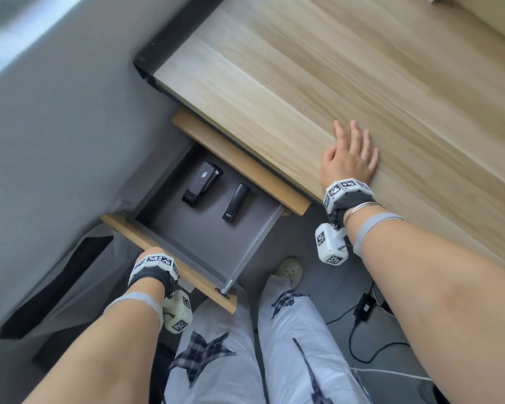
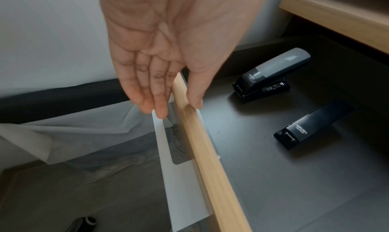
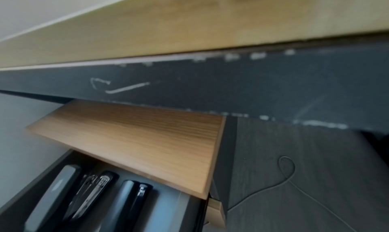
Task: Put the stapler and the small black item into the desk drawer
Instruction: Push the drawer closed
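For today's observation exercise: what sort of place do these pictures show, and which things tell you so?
Probably a home or office desk area. A wooden desktop has an open drawer beneath it holding a stapler, and a power adapter with its cable lies on the grey floor.

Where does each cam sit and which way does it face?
Head: above, looking down at open grey drawer; both forearms, legs show; right hand flat on light wooden desktop.
Left wrist: along left hand at wooden drawer front.
Right wrist: under desktop edge, facing drawer; barely any hand.
Shared: grey-topped black stapler, small black item.
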Tool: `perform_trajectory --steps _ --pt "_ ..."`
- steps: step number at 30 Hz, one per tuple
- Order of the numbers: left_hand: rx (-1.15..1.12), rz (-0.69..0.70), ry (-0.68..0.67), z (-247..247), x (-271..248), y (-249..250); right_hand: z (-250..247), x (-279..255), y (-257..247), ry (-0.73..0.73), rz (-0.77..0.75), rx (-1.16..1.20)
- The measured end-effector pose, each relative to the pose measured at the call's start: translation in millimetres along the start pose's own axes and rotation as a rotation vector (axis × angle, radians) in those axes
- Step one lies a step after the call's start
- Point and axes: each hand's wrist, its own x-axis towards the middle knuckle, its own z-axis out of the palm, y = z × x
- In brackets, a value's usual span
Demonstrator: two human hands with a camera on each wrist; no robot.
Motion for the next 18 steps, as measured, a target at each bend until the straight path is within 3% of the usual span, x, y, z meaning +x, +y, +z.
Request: perform_trajectory --steps 7,18 --pt "-0.254 -0.034 0.108 -18.5 15.5 37.1 -1.4 -0.5 0.1 -0.008 -0.002 -0.006" --pt "-0.488 -0.011 0.098 -54.5 48.6 102.7 -1.7 -0.4 -0.8 0.005 0.003 -0.02"
